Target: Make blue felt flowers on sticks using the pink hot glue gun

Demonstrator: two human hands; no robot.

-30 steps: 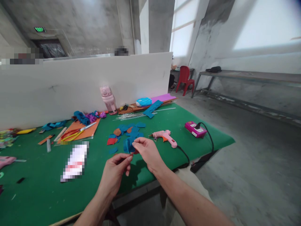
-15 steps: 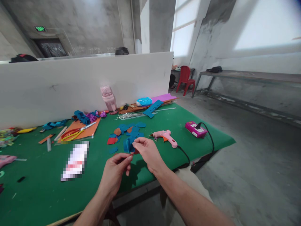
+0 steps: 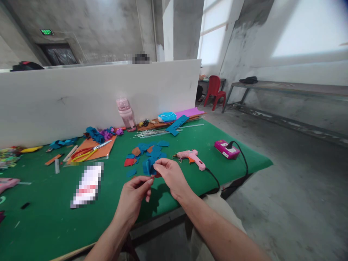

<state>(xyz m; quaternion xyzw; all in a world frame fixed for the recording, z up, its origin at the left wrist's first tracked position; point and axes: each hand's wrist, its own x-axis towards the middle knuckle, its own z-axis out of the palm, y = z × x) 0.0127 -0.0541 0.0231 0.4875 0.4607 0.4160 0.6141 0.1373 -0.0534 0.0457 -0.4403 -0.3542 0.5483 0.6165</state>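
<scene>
Inside the green table's front edge, our right hand (image 3: pixel 171 176) pinches a blue piece (image 3: pixel 147 167), our left hand (image 3: pixel 135 191) its base; open tabletop (image 3: pixel 59 230) lies left, a glue gun (image 3: pixel 191 157) just right.

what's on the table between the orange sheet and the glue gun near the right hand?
Scattered blue pieces, with a few brown and red ones at the near left, seen in the head view.
</scene>
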